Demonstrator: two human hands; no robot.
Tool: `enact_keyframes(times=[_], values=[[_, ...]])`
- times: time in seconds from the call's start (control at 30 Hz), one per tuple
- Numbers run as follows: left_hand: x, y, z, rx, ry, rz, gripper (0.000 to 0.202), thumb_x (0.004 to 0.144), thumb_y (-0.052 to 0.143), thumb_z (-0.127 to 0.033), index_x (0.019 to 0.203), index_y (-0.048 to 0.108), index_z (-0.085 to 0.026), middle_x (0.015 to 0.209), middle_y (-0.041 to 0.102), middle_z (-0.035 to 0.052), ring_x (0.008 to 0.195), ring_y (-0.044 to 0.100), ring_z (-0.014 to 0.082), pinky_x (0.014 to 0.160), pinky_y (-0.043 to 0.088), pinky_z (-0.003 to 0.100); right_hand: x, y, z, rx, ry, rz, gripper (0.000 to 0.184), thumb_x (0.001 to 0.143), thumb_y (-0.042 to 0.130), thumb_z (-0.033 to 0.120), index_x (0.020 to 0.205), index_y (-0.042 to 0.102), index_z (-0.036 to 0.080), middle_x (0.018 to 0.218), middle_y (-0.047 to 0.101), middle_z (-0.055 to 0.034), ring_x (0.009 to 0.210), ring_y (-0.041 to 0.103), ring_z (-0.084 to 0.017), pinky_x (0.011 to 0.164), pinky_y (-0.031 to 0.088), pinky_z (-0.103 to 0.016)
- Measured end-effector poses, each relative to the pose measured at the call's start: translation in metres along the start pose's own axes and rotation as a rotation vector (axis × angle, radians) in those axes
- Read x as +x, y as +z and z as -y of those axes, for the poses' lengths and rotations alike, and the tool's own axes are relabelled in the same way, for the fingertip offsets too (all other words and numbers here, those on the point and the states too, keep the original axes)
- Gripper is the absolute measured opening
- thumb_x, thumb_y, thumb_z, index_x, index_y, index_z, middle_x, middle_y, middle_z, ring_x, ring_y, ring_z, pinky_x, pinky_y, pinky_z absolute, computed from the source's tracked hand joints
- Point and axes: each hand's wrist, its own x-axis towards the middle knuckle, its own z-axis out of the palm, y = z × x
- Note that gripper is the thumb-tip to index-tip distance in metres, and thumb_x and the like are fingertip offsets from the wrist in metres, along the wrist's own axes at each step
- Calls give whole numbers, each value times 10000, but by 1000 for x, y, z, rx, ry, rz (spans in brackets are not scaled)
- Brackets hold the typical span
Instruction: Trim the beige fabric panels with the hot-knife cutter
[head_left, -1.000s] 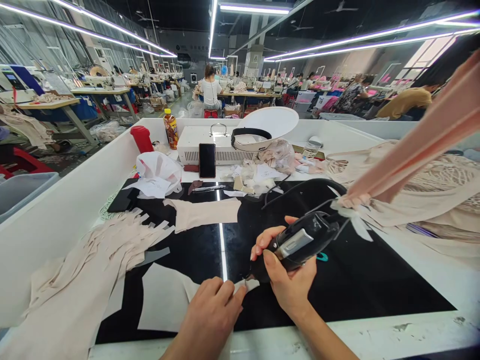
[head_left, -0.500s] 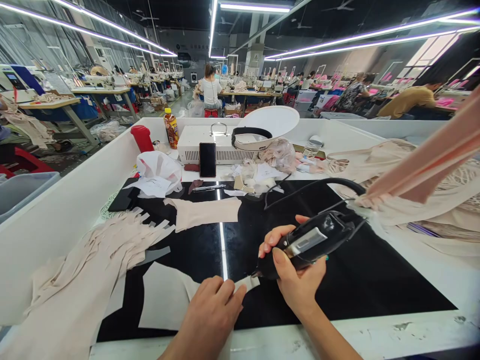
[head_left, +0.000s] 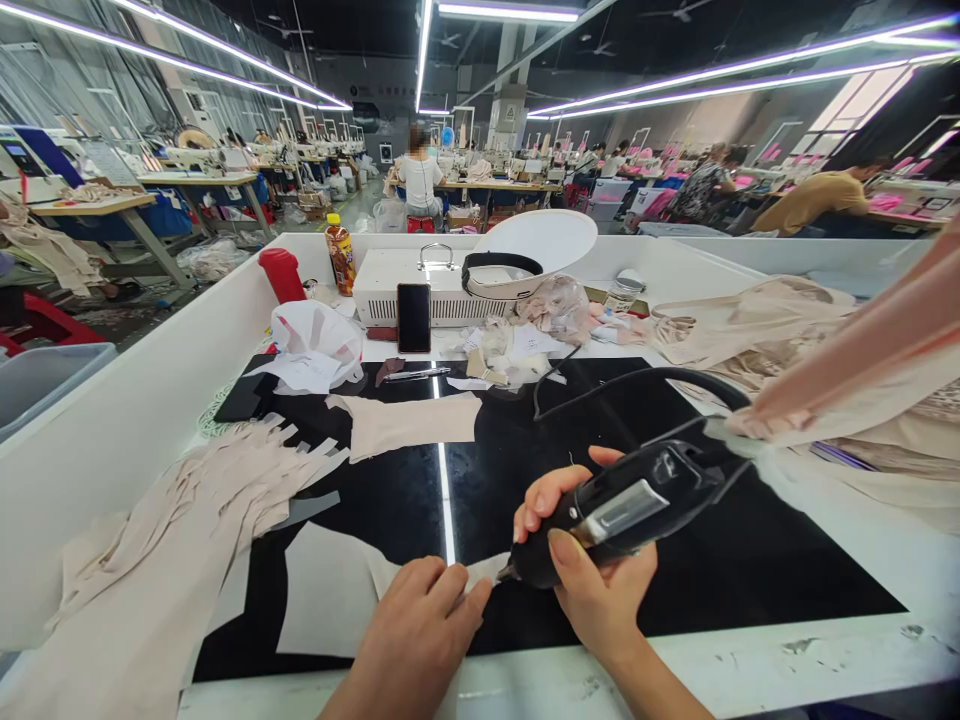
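My right hand (head_left: 600,570) is wrapped round a black hand-held power tool (head_left: 626,510) with a silver plate on its side. The tool's narrow metal tip (head_left: 505,573) points down-left and meets the end of a pale beige fabric piece (head_left: 326,590). My left hand (head_left: 427,625) lies over that piece with bent fingers, thumb and forefinger closed at its narrow end beside the tip. What is under the palm is hidden. Both rest on a glossy black board (head_left: 525,480). Another beige fabric piece (head_left: 412,420) lies flat farther back.
Stacked beige fabric strips (head_left: 172,530) lie at the left. A black cable (head_left: 630,375) and a twisted cloth-wrapped line (head_left: 862,350) run from the tool. Behind are a phone (head_left: 414,318), a white metal box (head_left: 390,285), a bottle (head_left: 340,255) and a plastic bag (head_left: 319,340). White walls (head_left: 142,400) edge the table.
The tool's rear has moved right and down, and its tip has shifted slightly left and down, closer to my left fingertips. Less of the fabric end shows. My left hand has hardly moved.
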Motion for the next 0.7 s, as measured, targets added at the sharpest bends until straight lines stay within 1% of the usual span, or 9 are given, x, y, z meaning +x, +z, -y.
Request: enact_keyframes(times=[0.17,0.27,0.4,0.5,0.7], values=[[0,0,0,-1,-2,-18,228,1010,515,-90,1200,619,-161,874,662,26,764,644,214,687,567,361,-3,1,-2,-1,-2,12,500,962,735,220,1378,482,333,901,619,19,671,639,-138,570,564,-281],[0,0,1,1,-4,-5,225,1008,524,-91,1198,622,-160,877,664,26,763,643,212,682,571,357,-2,0,-1,-13,9,5,497,966,719,187,1378,483,337,908,626,17,671,645,-137,580,567,-286],[0,1,1,4,2,-14,241,1007,512,-83,1205,627,-160,882,669,31,769,643,218,694,580,369,2,-3,3,3,-6,-26,492,953,745,213,1368,508,329,889,629,18,675,639,-140,583,574,-288],[-1,1,1,-3,4,-29,250,1014,490,-79,1205,633,-152,896,673,38,782,646,218,707,588,372,5,-7,5,3,-20,-55,496,944,757,205,1360,521,334,885,630,22,686,634,-141,592,581,-287],[1,-1,2,-1,19,-63,251,1032,459,-84,1187,647,-143,892,682,39,764,655,212,681,594,362,4,-9,3,-10,-14,-47,494,945,747,189,1359,522,336,891,633,21,685,632,-138,598,575,-287]])
